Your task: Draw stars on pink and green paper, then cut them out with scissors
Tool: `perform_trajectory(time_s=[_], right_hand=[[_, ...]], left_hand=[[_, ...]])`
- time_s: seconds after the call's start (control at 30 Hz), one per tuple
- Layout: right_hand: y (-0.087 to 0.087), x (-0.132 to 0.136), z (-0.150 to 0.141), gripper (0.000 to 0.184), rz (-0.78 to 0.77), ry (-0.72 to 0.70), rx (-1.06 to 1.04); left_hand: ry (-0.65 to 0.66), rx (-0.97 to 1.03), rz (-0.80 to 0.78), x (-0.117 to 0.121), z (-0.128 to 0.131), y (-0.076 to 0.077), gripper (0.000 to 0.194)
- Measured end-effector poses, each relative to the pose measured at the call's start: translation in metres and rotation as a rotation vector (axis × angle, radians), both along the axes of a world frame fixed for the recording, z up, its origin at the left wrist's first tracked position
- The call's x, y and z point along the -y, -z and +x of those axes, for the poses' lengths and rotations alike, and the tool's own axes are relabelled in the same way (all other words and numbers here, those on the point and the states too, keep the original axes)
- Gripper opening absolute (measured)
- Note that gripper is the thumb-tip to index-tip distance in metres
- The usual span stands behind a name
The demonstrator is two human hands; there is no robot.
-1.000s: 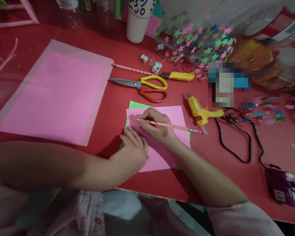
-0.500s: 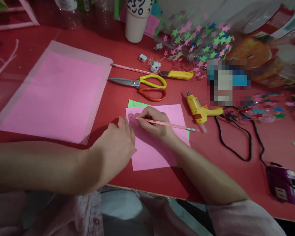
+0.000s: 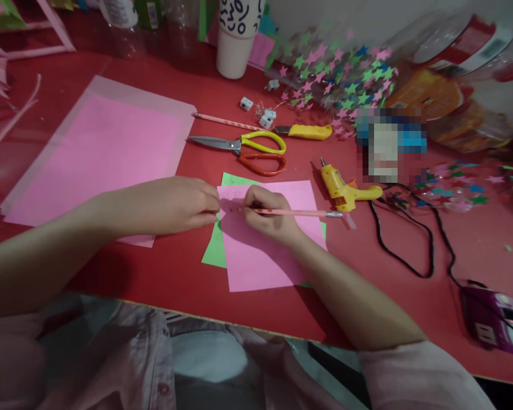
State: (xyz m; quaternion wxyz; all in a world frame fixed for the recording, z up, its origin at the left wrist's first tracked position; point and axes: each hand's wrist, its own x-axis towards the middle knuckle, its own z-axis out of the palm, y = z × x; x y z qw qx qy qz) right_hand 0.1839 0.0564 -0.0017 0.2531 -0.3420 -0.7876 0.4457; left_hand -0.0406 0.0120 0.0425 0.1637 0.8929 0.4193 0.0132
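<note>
My right hand [image 3: 268, 215] is closed around a pink patterned pencil [image 3: 299, 213]. Its point is at the upper left part of a small pink sheet of paper [image 3: 265, 262], where there are faint marks. Under that sheet lies a green sheet [image 3: 215, 247], showing at the left, along the top and at the right. My left hand [image 3: 183, 205] has its fingers stretched out, with the tips at the pink sheet's upper left edge; nothing shows in it. Beyond the sheets lie scissors [image 3: 239, 145] with one yellow and one red handle.
Large pink sheets [image 3: 98, 142] lie at left, partly under my left forearm. A yellow glue gun [image 3: 344, 191], a yellow cutter knife [image 3: 310, 132] and a second pencil [image 3: 226, 121] rest beyond my right hand. A black cord [image 3: 430, 245] runs to a purple box [image 3: 489, 319]. A white cup [image 3: 235, 51] stands behind.
My left hand has slid off the pink sheet toward the left and away from me, uncovering more of the green sheet. My right hand stays at the same spot, the pencil turned slightly.
</note>
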Motion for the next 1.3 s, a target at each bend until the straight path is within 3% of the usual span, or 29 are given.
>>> perform_trajectory(time_s=[0.1, 0.23, 0.43, 0.73, 1.03, 1.3], right_hand=[[0.0, -0.001, -0.001, 0.018, 0.006, -0.006, -0.005], [0.0, 0.0, -0.001, 0.015, 0.018, -0.002, 0.004], [0.001, 0.002, -0.001, 0.014, 0.027, -0.001, -0.016], [0.001, 0.004, -0.001, 0.014, -0.003, -0.008, 0.006], [0.0, 0.01, -0.004, 0.006, -0.027, -0.002, 0.035], [0.003, 0.01, -0.004, 0.007, 0.017, 0.001, 0.047]], left_hand=[[0.083, 0.106, -0.162, -0.008, -0.004, -0.005, 0.033], [0.0, 0.103, -0.122, -0.004, -0.005, -0.002, 0.033], [-0.013, 0.14, -0.102, 0.007, -0.01, 0.008, 0.034], [0.012, 0.173, -0.099, 0.003, -0.013, 0.021, 0.036], [-0.029, 0.195, -0.143, -0.005, -0.01, 0.008, 0.04], [-0.012, 0.182, -0.073, -0.008, -0.009, 0.011, 0.039]])
